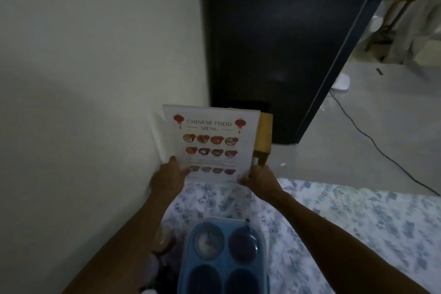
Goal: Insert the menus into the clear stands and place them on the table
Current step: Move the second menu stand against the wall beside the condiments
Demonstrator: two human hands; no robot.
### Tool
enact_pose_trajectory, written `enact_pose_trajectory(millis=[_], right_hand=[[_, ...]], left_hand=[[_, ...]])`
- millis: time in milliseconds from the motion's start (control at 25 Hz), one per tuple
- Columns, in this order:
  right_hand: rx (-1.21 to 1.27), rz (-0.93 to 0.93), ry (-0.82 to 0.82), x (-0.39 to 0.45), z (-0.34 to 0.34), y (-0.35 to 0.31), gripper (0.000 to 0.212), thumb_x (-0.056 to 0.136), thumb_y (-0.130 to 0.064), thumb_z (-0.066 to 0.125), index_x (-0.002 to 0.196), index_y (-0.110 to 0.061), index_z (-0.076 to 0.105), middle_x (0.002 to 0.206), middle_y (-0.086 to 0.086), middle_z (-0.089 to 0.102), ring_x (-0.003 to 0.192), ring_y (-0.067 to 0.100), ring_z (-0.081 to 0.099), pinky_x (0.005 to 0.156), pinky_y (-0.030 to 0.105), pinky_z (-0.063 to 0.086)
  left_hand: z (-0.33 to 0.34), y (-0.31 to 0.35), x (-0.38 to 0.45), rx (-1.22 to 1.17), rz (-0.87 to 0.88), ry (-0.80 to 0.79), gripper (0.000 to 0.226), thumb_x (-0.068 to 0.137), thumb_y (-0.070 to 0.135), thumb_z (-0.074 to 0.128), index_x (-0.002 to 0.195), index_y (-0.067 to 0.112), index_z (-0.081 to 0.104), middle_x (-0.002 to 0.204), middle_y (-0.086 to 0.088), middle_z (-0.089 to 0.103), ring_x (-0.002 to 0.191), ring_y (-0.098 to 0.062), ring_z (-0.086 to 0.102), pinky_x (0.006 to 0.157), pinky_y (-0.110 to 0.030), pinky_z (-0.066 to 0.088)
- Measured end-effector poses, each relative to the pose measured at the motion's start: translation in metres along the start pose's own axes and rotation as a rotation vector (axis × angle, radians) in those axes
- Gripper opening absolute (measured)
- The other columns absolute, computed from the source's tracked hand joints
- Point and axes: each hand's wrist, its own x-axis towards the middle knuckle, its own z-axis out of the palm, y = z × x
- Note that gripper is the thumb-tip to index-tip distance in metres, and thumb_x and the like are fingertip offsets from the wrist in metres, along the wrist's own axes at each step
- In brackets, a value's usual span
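Two bare forearms enter from six o'clock, with no sleeve covering either. The left hand (168, 178) and right hand (259, 180) carry no gloves. The picture is too dim and blurred to show finer marks.

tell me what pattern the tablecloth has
The tablecloth is white with a blue-grey leafy floral print, seen best in the head view.

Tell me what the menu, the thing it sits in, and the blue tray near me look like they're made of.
Menu: printed paper, matte white with colour pictures. Clear stand: probably acrylic, since its see-through edge shows beyond the sheet's left side; both hands, left and right, hold it. Blue tray: likely moulded plastic, smooth with rounded wells and a slight sheen.
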Motion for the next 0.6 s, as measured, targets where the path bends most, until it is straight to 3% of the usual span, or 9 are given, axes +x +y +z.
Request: enact_pose_trajectory(millis=[80, 160, 360, 480, 600], right_hand=[[-0.008, 0.03, 0.01, 0.011, 0.016, 0.001, 0.03, 0.087, -0.018, 0.068, 0.116, -0.012, 0.061, 0.119, 0.007, 0.067, 0.113, 0.023, 0.063, 0.088, 0.032, 0.056], [-0.039, 0.039, 0.013, 0.021, 0.024, 0.001, 0.032, 0.088, -0.019, 0.068, 0.117, -0.009, 0.061, 0.122, 0.012, 0.066, 0.114, 0.026, 0.063, 0.095, 0.041, 0.054], [-0.103, 0.029, -0.01, 0.033, 0.029, -0.001, 0.037, 0.086, -0.02, 0.071, 0.119, -0.005, 0.064, 0.122, 0.014, 0.068, 0.112, 0.027, 0.065, 0.092, 0.035, 0.053], [-0.105, 0.042, -0.035, 0.037, 0.029, -0.003, 0.036, 0.085, -0.022, 0.072, 0.116, -0.005, 0.065, 0.12, 0.014, 0.069, 0.109, 0.026, 0.066, 0.089, 0.031, 0.052], [-0.115, 0.035, -0.025, 0.036, 0.031, -0.007, 0.036, 0.085, -0.022, 0.073, 0.116, -0.006, 0.065, 0.12, 0.014, 0.069, 0.109, 0.026, 0.065, 0.09, 0.032, 0.053]], left_hand=[[0.001, -0.004, 0.007, -0.1, -0.043, -0.003, 0.054, 0.087, 0.044, 0.071, 0.12, 0.004, 0.057, 0.122, -0.018, 0.069, 0.105, -0.036, 0.069, 0.091, -0.045, 0.057], [-0.002, -0.003, 0.016, -0.101, -0.081, -0.004, 0.049, 0.092, 0.033, 0.067, 0.121, -0.005, 0.055, 0.122, -0.024, 0.066, 0.111, -0.038, 0.065, 0.09, -0.039, 0.054], [-0.011, 0.004, 0.022, 0.054, -0.082, -0.09, 0.041, 0.1, 0.025, 0.055, 0.123, -0.009, 0.06, 0.127, -0.026, 0.064, 0.117, -0.039, 0.063, 0.097, -0.043, 0.054], [-0.019, 0.012, 0.016, 0.183, -0.106, -0.079, 0.031, 0.1, 0.013, 0.05, 0.118, -0.008, 0.063, 0.121, -0.022, 0.067, 0.114, -0.038, 0.064, 0.087, -0.036, 0.052], [-0.019, 0.014, 0.01, 0.238, -0.099, -0.078, 0.025, 0.096, 0.006, 0.05, 0.111, -0.009, 0.063, 0.114, -0.025, 0.069, 0.108, -0.039, 0.067, 0.09, -0.04, 0.056]])
